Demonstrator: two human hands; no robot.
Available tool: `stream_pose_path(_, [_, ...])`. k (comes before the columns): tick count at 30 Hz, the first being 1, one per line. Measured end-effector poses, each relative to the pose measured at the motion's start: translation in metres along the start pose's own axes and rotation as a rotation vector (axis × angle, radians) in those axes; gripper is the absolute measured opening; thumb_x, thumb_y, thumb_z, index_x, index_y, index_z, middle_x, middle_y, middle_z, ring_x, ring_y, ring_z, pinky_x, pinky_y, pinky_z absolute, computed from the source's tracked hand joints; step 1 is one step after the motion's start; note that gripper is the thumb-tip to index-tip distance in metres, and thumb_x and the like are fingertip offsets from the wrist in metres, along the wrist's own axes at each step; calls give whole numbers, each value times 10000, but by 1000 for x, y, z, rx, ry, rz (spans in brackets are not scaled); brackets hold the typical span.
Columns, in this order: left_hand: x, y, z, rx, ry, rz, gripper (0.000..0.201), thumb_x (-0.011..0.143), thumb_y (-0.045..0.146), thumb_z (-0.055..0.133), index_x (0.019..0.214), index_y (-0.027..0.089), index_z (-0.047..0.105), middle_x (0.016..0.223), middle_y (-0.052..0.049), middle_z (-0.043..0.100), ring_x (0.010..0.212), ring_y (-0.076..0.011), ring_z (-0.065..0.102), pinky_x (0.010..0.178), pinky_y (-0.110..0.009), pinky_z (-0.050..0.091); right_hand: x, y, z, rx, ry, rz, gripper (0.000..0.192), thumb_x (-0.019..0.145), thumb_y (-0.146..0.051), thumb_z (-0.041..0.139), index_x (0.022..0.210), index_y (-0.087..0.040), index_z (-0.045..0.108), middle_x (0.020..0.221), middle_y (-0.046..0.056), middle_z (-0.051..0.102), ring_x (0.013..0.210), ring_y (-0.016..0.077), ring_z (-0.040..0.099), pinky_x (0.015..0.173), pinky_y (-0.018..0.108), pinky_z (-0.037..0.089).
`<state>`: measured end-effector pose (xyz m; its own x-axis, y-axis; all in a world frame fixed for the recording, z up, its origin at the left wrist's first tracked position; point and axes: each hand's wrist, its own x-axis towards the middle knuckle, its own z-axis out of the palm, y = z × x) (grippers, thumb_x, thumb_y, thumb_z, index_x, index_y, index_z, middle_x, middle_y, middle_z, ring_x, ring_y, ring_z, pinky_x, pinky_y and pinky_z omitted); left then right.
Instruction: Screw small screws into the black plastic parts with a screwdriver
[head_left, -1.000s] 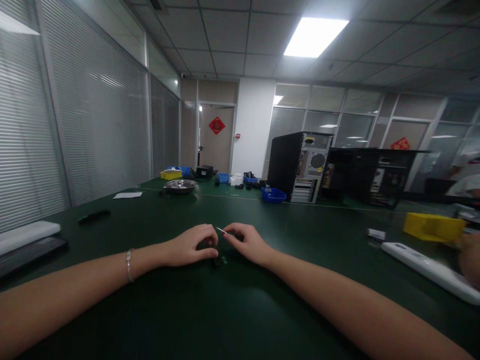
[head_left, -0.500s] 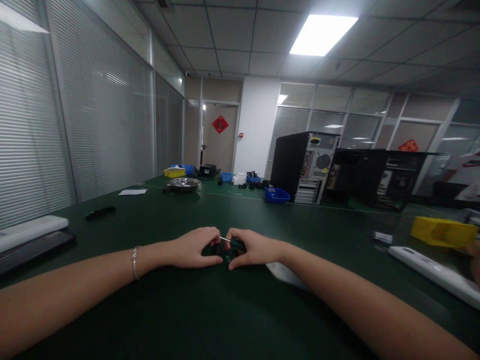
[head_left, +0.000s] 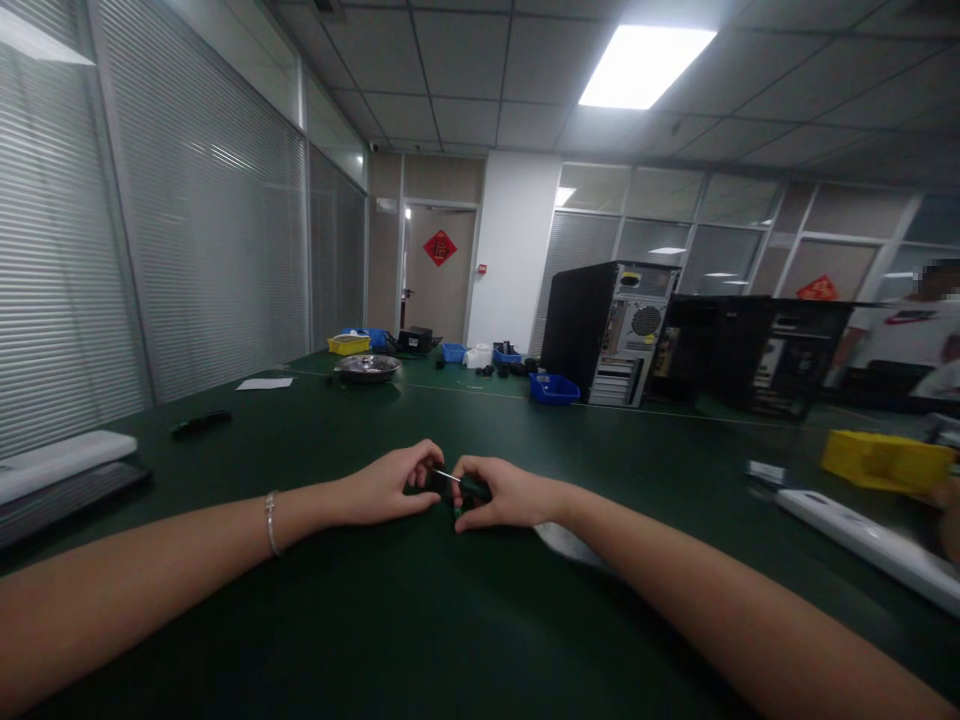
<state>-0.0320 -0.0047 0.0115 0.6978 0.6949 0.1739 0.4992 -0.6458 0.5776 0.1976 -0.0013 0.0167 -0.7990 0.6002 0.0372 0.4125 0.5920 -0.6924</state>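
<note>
Both my forearms reach forward over a dark green table (head_left: 420, 620), and the hands meet at its middle. My left hand (head_left: 394, 483), with a thin bracelet at the wrist, pinches a small dark part (head_left: 421, 485). My right hand (head_left: 496, 493) grips a small screwdriver (head_left: 459, 483) with a green and black handle; its thin metal shaft points left at the dark part. The fingers hide most of the part.
Two black computer towers (head_left: 607, 330) stand at the back, with blue bins (head_left: 553, 388), a yellow bin (head_left: 349, 344) and a metal bowl (head_left: 367, 366). A white keyboard (head_left: 862, 540) and a yellow bin (head_left: 885, 460) lie right, beside another person (head_left: 919, 340). A white bar (head_left: 64, 460) lies left.
My hands have drawn closer together. The right hand turned so that the screwdriver's handle shows, with the shaft now against the part in the left hand. The view shifted slightly.
</note>
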Motion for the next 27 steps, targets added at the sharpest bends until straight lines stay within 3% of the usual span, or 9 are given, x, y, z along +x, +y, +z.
stream_pose_path(6, [4,-8,3,-265,85,7,359,776,243,584,1093,177,427,966,-37,537,855,-157,535,757,-310,460,2,3,8,51,177,-44,380,707,-363,704,980,-189,506,867,-7,539,739,133,522,623,239,449])
stream_pose_path(13, [6,-10,7,-437,72,-8,360,749,196,616,1065,165,445,1008,-51,547,905,-159,556,818,-346,460,5,3,16,46,473,-110,305,741,-311,677,955,-193,494,836,-10,523,640,106,469,563,223,406])
stream_pose_path(20, [6,-6,12,-567,-13,39,362,767,178,608,1080,170,427,994,-56,582,907,-166,583,810,-351,458,4,-5,26,35,535,-156,247,759,-246,649,940,-190,489,803,-18,521,644,109,474,586,227,407])
stream_pose_path(27, [6,-4,15,-559,-9,61,346,767,185,615,1052,173,421,961,-54,604,862,-163,601,764,-330,462,7,-5,30,-42,590,-163,227,748,-212,651,917,-189,500,834,-11,538,692,122,493,631,237,409])
